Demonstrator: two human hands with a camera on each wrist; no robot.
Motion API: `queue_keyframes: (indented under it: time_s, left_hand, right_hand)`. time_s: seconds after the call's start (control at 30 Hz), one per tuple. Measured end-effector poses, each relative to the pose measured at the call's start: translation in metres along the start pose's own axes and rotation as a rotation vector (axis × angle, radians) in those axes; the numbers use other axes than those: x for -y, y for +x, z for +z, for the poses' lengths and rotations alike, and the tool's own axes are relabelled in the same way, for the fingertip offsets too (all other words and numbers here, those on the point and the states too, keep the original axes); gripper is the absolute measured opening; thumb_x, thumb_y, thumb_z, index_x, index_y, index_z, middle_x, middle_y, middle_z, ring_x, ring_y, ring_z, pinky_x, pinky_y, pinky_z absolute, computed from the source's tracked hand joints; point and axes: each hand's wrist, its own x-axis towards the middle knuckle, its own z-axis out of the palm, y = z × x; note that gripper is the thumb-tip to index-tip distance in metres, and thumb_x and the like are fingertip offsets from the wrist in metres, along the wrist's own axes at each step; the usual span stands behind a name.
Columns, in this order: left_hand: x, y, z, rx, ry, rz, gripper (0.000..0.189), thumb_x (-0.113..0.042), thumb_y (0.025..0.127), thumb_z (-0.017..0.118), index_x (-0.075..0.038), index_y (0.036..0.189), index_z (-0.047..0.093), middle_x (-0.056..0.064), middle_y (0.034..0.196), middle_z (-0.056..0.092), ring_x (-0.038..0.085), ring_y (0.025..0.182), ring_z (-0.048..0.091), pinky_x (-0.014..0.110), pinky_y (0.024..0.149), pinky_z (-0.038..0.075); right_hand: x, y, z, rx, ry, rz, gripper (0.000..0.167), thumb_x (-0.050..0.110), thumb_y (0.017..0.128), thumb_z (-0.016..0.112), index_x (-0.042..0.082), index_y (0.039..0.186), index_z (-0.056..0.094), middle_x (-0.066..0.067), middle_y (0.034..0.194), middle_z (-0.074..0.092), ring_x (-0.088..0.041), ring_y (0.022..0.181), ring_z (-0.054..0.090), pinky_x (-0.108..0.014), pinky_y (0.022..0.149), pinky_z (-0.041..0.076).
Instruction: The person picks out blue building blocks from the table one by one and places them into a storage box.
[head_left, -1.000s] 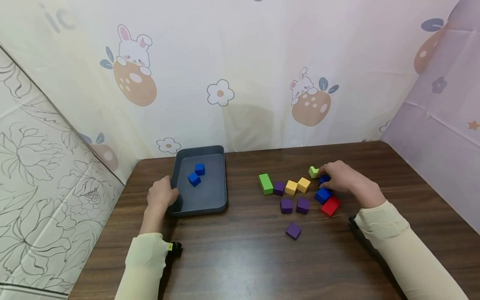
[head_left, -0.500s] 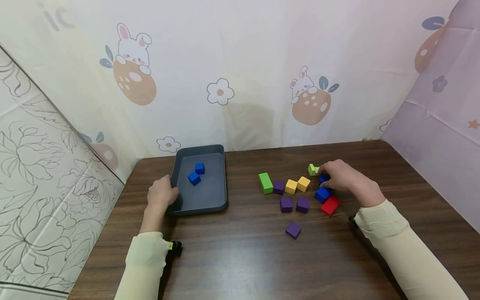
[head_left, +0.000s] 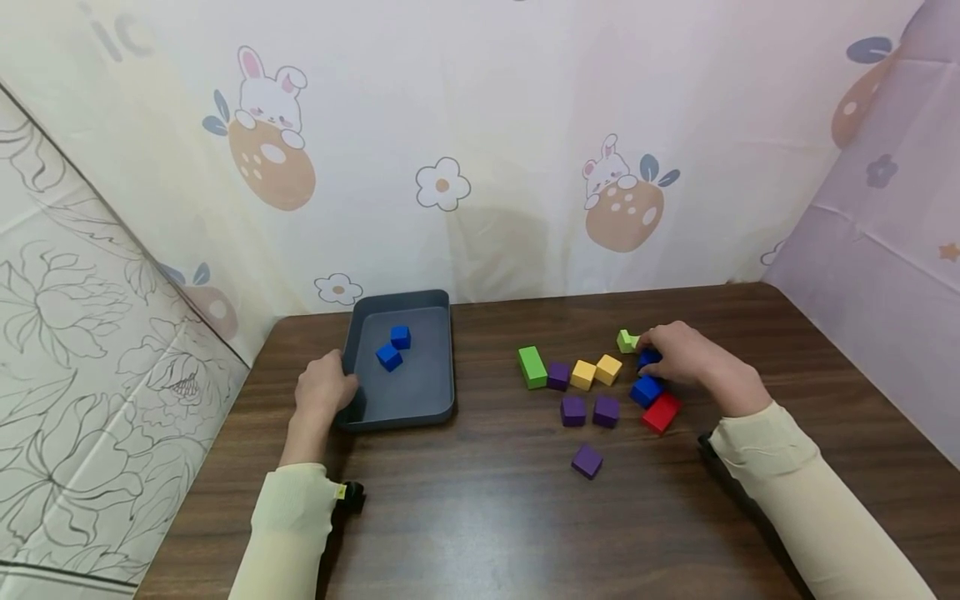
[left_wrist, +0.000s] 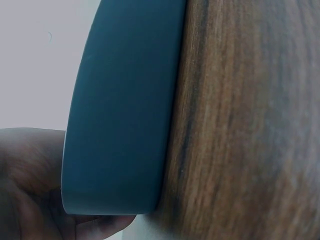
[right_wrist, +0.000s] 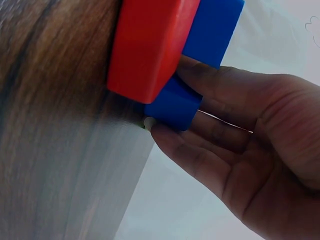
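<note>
My left hand (head_left: 322, 388) holds the near left corner of a dark grey tray (head_left: 446, 408), thumb over the rim; its fingers also show behind the tray's wall in the left wrist view. Inside the tray lie two blue cubes, one (head_left: 401, 337) just behind the other (head_left: 389, 357). At the right, my right hand (head_left: 686, 358) pinches a blue block (right_wrist: 175, 106) between thumb and fingers, partly hidden by the hand in the head view. Touching distance away are another blue block (head_left: 646, 390), a red block (head_left: 662, 413) and a light green piece (head_left: 627, 342).
Left of the right hand are a green block (head_left: 532, 367), two yellow cubes (head_left: 583, 375) and several purple cubes (head_left: 573, 411). One purple cube (head_left: 587, 461) lies nearer the front. A printed curtain (head_left: 510, 167) hangs behind the wooden table (head_left: 480, 517).
</note>
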Motion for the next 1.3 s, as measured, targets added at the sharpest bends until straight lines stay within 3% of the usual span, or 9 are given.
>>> queue_keyframes:
  time_s: [0.47,1.3]
  left_hand:
    - [-0.0011,0.0006,-0.0008,0.007,0.002,-0.010,0.056,-0.016,0.100,0.056,0.010,0.149,0.048,0.037,0.136,0.060,0.048,0.112,0.065,0.061,0.098,0.054]
    - [0.0006,0.0011,0.0006,0.001,0.003,-0.005,0.056,-0.016,0.100,0.056,0.011,0.149,0.048,0.037,0.137,0.059,0.049,0.112,0.065,0.062,0.098,0.054]
  right_hand:
    - [0.0003,0.0011,0.0001,0.016,0.012,-0.004,0.036,0.012,0.089,0.084,-0.009,0.115,0.074,-0.023,0.109,0.074,-0.037,0.098,0.069,-0.059,0.090,0.057]
    - [0.0031,0.0007,-0.0008,0.020,0.002,0.000,0.036,0.012,0.089,0.084,-0.009,0.115,0.073,-0.021,0.107,0.074,-0.035,0.096,0.069,-0.058,0.089,0.058]
